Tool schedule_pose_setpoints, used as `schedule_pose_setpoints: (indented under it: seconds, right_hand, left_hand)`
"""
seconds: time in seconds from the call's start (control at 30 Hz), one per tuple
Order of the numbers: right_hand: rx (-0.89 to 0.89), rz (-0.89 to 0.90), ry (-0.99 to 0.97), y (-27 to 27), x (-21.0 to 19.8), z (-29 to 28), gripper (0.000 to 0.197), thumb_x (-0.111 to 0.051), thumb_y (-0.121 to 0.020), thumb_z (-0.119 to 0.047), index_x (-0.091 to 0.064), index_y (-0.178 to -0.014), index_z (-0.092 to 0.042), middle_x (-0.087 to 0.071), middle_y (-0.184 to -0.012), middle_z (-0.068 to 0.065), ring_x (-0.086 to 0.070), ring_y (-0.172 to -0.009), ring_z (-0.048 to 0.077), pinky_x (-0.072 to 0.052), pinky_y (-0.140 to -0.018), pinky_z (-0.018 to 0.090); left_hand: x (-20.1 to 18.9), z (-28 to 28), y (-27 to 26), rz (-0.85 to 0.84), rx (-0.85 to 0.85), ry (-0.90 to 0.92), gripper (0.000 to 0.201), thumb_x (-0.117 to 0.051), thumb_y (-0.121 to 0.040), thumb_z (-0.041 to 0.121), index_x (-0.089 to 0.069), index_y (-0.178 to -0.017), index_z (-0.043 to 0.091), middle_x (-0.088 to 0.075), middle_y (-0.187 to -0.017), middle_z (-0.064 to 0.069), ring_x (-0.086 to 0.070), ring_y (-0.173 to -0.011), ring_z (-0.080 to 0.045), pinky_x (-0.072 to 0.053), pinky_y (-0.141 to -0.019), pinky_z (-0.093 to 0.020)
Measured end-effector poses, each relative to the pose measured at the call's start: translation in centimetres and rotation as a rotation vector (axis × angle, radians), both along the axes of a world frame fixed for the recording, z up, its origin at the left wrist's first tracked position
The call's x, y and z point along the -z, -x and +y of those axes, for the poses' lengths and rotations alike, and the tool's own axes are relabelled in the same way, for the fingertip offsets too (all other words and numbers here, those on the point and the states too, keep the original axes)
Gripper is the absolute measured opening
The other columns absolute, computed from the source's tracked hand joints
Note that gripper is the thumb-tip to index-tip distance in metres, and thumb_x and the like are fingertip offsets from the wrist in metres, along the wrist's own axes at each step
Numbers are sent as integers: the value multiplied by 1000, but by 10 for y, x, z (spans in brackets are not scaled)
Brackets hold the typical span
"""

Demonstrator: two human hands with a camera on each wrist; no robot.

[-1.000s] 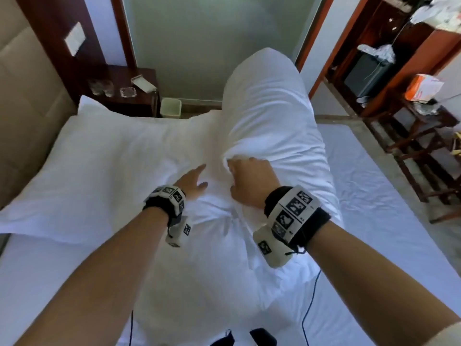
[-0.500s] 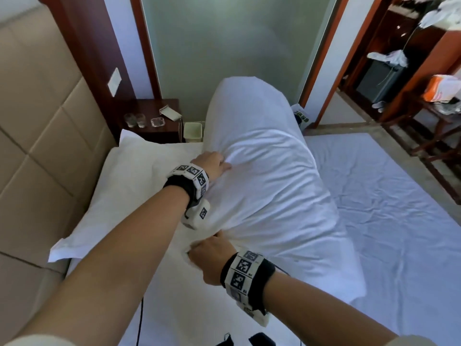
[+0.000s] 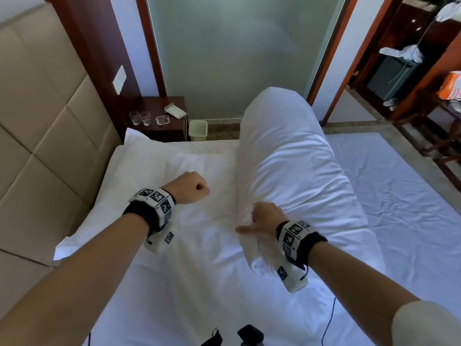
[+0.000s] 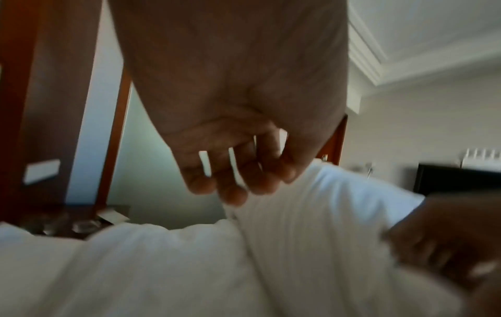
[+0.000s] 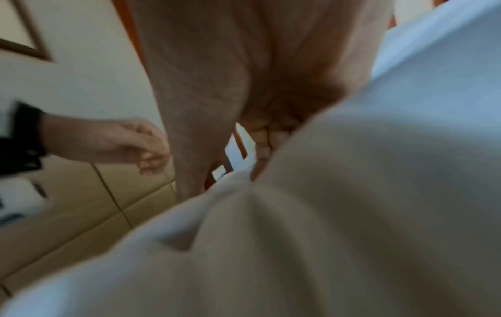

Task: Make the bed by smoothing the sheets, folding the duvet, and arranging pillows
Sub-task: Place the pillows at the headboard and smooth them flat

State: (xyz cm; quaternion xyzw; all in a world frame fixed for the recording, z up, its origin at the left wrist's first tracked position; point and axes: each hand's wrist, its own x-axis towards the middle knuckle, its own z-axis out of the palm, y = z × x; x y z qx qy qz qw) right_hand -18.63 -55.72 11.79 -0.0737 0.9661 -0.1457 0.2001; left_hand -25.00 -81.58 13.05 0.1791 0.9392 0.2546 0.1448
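Note:
A plump white pillow [image 3: 294, 176] stands on its edge across the bed, its far end raised toward the glass wall. My right hand [image 3: 257, 216] grips the pillow's near end, fingers dug into the fabric [image 5: 267, 148] and thumb stretched out to the left. My left hand [image 3: 199, 188] hovers as a fist over a second white pillow [image 3: 154, 176], which lies flat against the headboard. It holds nothing; in the left wrist view its curled fingers [image 4: 238, 184] are just clear of the raised pillow [image 4: 311, 225]. A wrinkled white sheet [image 3: 399, 196] covers the mattress on the right.
A padded beige headboard [image 3: 50, 146] runs along the left. Beyond the bed, a dark nightstand [image 3: 162, 131] carries two glasses [image 3: 141, 118], with a small pale bin [image 3: 197, 130] beside it. Wooden furniture [image 3: 444, 136] stands close to the bed's right side.
My left hand has come off the raised pillow, drawn back to the left and curled into a fist. The pillow and my right hand gripping it have shifted to the right.

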Motion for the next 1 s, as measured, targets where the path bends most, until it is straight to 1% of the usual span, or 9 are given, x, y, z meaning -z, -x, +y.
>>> schedule_pose_setpoints:
  seconds: [0.17, 0.27, 0.33, 0.4, 0.53, 0.63, 0.73, 0.9, 1.0]
  right_hand:
    - [67, -61, 136, 0, 27, 37, 34, -72, -76, -18, -47, -54, -19, -49, -61, -3, -55, -68, 22, -37, -50, 22]
    - [-14, -71, 238, -14, 21, 57, 40, -69, -78, -11, -43, -49, -21, -44, -54, -6, -45, -55, 13, -36, -51, 20]
    - [-57, -82, 306, -28, 17, 66, 43, -66, -78, -8, -40, -48, -24, -42, -52, -7, -40, -51, 9, -37, -54, 21]
    - [-109, -80, 328, -41, 13, 76, 42, -65, -78, -8, -38, -49, -23, -41, -52, -7, -39, -51, 8, -39, -56, 23]
    - [-182, -95, 372, -61, 11, 105, 27, -65, -78, -7, -46, -60, -14, -49, -61, 3, -43, -58, 16, -41, -58, 26]
    - [-189, -131, 379, -69, 11, 144, 20, -65, -77, -5, -50, -64, -7, -48, -62, 6, -40, -59, 16, -37, -55, 24]
    - [-163, -144, 386, -74, 12, 188, 17, -66, -76, -6, -52, -66, -3, -47, -63, 6, -39, -59, 14, -36, -56, 23]
    - [-147, -111, 425, -70, -8, 257, 31, -70, -76, -6, -45, -60, -17, -44, -60, -3, -39, -58, 10, -36, -56, 20]
    - [-169, -123, 502, -67, -37, 274, 30, -65, -75, -3, -42, -59, -12, -41, -59, -1, -36, -56, 9, -34, -54, 19]
  left_hand:
    - [2, 82, 15, -41, -20, -21, 38, -58, -85, 51, -46, -65, 21, -54, -68, 0, -55, -68, -22, -46, -67, -34]
    - [0, 135, 25, -97, -70, 5, 60, -54, -80, 70, -55, -113, 20, -60, -120, -5, -58, -107, -25, -49, -92, -40]
    - [-3, 174, 32, -224, -118, 1, 110, -51, -73, 82, -19, -151, 12, -25, -157, -10, -32, -141, -28, -32, -113, -43]
    - [-5, 215, 41, -342, -214, -61, 134, -51, -62, 91, 12, -154, 15, 5, -163, -7, -8, -150, -28, -18, -120, -44]
    - [1, 288, 50, -318, -359, -55, 138, -61, -63, 83, 17, -151, 12, 8, -160, -14, -3, -147, -39, -16, -119, -50]
    - [18, 323, 54, -218, -274, -8, 94, -57, -84, 65, -24, -147, 5, -35, -147, -19, -39, -133, -37, -40, -101, -39]
    - [19, 361, 58, -77, -146, 138, 56, -38, -101, 48, -55, -118, -2, -60, -122, -21, -57, -112, -36, -43, -83, -35]
    - [-21, 433, 62, 31, -91, -18, 43, -43, -101, 29, -58, -77, -4, -61, -84, -20, -58, -87, -35, -42, -73, -33]
    - [-57, 442, 62, 88, -92, -213, 45, -52, -90, 12, -27, -53, 13, -30, -55, -3, -35, -57, -22, -29, -54, -26]
